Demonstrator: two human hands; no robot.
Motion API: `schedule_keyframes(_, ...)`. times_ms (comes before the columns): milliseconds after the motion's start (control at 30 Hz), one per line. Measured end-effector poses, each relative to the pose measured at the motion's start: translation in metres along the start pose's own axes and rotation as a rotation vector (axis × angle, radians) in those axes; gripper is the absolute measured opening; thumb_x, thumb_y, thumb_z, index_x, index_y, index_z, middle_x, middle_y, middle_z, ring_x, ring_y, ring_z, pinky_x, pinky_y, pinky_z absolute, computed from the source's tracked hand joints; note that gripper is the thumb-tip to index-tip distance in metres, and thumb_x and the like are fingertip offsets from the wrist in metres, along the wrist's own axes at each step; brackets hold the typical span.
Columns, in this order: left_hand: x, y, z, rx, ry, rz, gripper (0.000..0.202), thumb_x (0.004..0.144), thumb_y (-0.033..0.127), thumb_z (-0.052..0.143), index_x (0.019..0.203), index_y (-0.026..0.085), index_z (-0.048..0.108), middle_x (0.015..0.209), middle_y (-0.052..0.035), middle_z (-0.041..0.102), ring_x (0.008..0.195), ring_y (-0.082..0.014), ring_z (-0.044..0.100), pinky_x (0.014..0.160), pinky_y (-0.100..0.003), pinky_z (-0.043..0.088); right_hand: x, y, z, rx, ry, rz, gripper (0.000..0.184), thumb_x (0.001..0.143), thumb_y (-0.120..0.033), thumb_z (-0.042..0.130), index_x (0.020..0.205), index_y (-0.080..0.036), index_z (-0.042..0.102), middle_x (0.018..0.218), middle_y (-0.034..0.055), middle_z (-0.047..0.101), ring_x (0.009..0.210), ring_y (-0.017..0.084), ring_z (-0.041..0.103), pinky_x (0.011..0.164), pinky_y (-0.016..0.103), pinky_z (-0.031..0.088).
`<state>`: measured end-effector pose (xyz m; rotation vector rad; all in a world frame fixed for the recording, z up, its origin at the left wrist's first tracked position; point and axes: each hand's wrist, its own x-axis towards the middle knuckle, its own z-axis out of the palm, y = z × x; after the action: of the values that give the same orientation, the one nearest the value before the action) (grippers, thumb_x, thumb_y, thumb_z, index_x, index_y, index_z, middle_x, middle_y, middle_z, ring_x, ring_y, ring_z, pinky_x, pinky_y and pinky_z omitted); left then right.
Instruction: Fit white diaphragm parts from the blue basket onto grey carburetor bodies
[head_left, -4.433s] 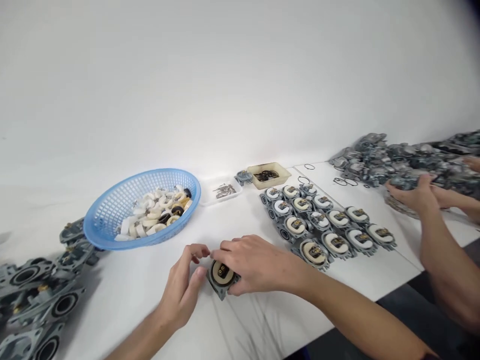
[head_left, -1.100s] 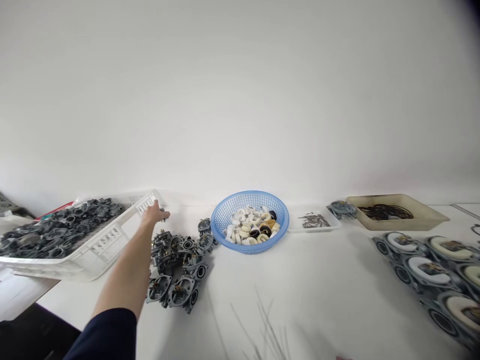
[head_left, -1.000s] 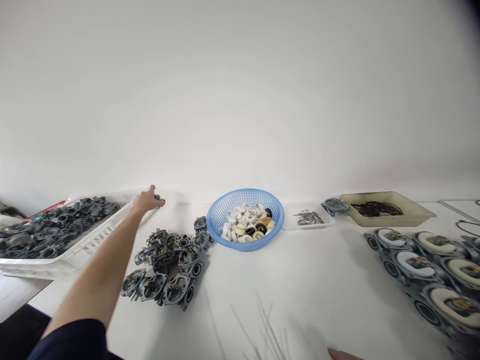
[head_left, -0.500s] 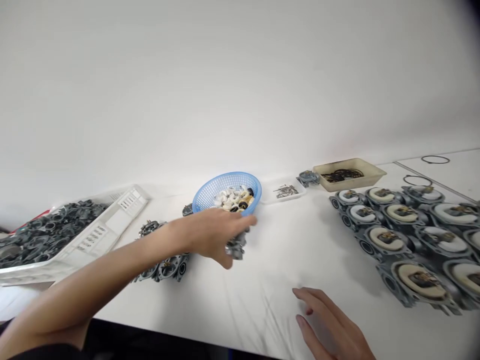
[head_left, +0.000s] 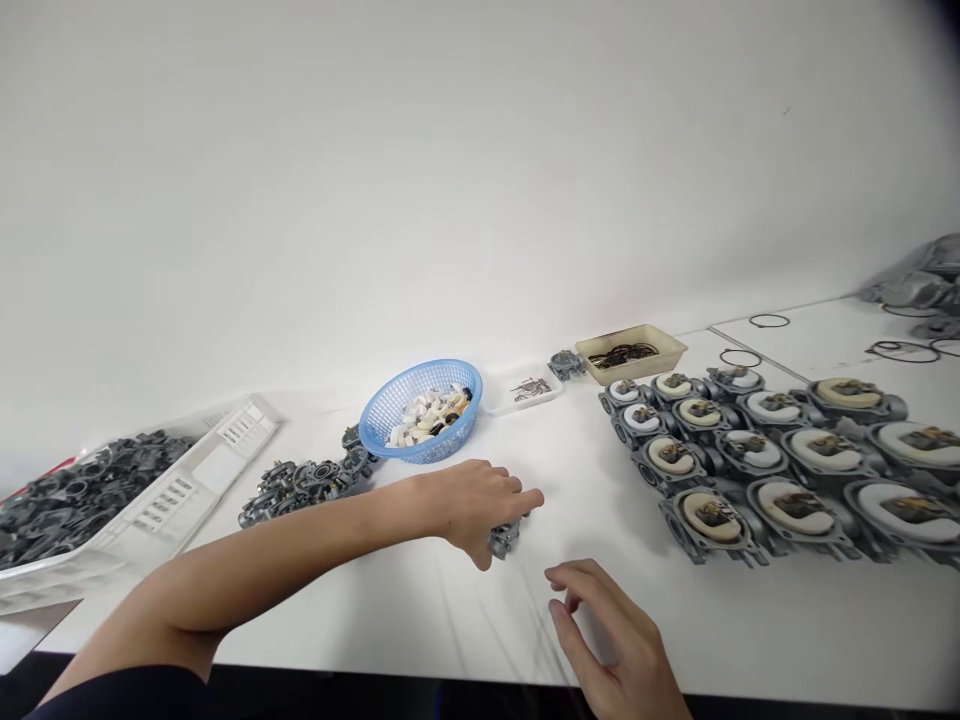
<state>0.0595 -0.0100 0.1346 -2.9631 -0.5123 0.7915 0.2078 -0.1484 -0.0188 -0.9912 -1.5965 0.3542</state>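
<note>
My left hand (head_left: 472, 505) is closed over a grey metal carburetor body (head_left: 506, 536), which it holds down on the white table (head_left: 757, 610). My right hand (head_left: 611, 640) hovers just to the right of it near the table's front edge, fingers loosely curled and apart, holding nothing. Behind my left forearm lies a pile of bare grey carburetor bodies (head_left: 304, 482). Past that stands a blue basket (head_left: 420, 425) of white, cream and black rings.
At the right sit rows of assembled carburetor bodies with cream discs (head_left: 757, 460). A beige tray of black rings (head_left: 630, 353) and a small white tray of pins (head_left: 525, 388) stand at the back. A white crate of dark parts (head_left: 112, 490) is at far left. Loose O-rings (head_left: 769, 321) lie far right.
My left hand reached to the crate and pile at the left, took a carburetor body and brought it to the table in front of me. My right hand has come into view beside it.
</note>
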Motion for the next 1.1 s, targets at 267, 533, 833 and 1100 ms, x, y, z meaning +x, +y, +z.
schedule_keyframes(267,-0.014,0.000,0.013,-0.166,0.148,-0.128,0.093,0.064,0.046,0.083,0.144,0.026,0.039,0.122,-0.0090,0.064,0.103,-0.0320,0.065,0.082,-0.037,0.050,0.001,-0.004,0.001,-0.003,-0.020,0.031,0.018,0.096,-0.015,0.052,0.108,-0.023,0.061,0.091,0.0042,0.066,0.071,0.015,0.064,0.064,0.026,0.055)
schedule_keyframes(533,-0.012,0.014,0.059,-0.396,0.410,-0.597,0.062,0.075,0.075,0.063,0.093,0.016,0.066,0.085,-0.0137,0.071,0.079,-0.0352,0.069,0.069,-0.040,0.050,0.004,-0.006,0.002,-0.033,-0.046,0.026,0.015,0.096,-0.016,0.051,0.105,-0.023,0.061,0.086,0.0048,0.066,0.068,0.017,0.063,0.063,0.028,0.056)
schedule_keyframes(833,-0.027,-0.007,0.088,-0.719,0.608,-0.254,0.057,0.072,0.034,0.077,0.126,0.027,0.063,0.121,-0.0023,0.070,0.107,-0.0255,0.067,0.093,-0.033,0.051,0.053,-0.008,-0.044,-0.215,-0.129,-0.013,0.015,0.096,-0.022,0.058,0.109,-0.025,0.063,0.093,0.0030,0.067,0.081,0.017,0.066,0.076,0.028,0.055)
schedule_keyframes(1100,-0.018,-0.008,0.118,-0.885,0.760,-0.214,0.067,0.072,0.045,0.083,0.130,0.022,0.059,0.128,-0.0055,0.067,0.113,-0.0264,0.065,0.100,-0.036,0.050,0.198,-0.021,-0.023,-0.434,-0.406,-0.078,0.023,0.098,-0.030,0.056,0.117,-0.021,0.065,0.108,0.0066,0.069,0.094,0.019,0.064,0.086,0.033,0.053)
